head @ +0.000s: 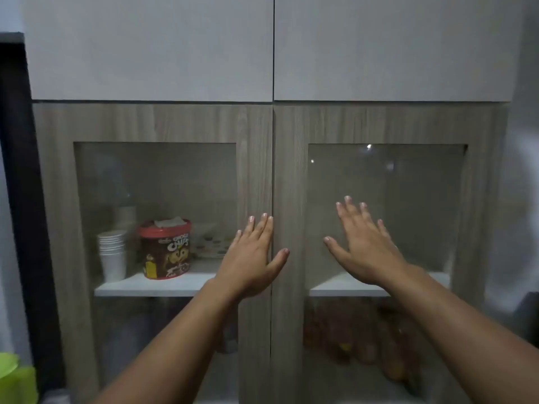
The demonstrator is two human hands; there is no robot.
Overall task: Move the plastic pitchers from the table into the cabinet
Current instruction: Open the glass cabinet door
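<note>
A wood-grain cabinet (271, 126) with two glass-paned doors fills the view, both doors closed. My left hand (252, 255) lies flat, fingers apart, on the inner frame of the left door beside the centre seam. My right hand (364, 243) is spread flat against the glass of the right door (423, 199). Neither hand holds anything. A lime-green plastic object (14, 377), possibly a pitcher, shows at the bottom left corner, mostly cut off by the frame edge.
Behind the left glass, a white shelf (151, 285) carries a stack of white cups (112, 255), a red-lidded choco chips tub (166, 249) and a patterned box. Brown items sit lower right. White upper doors (151, 48) above; dark vertical panel at left.
</note>
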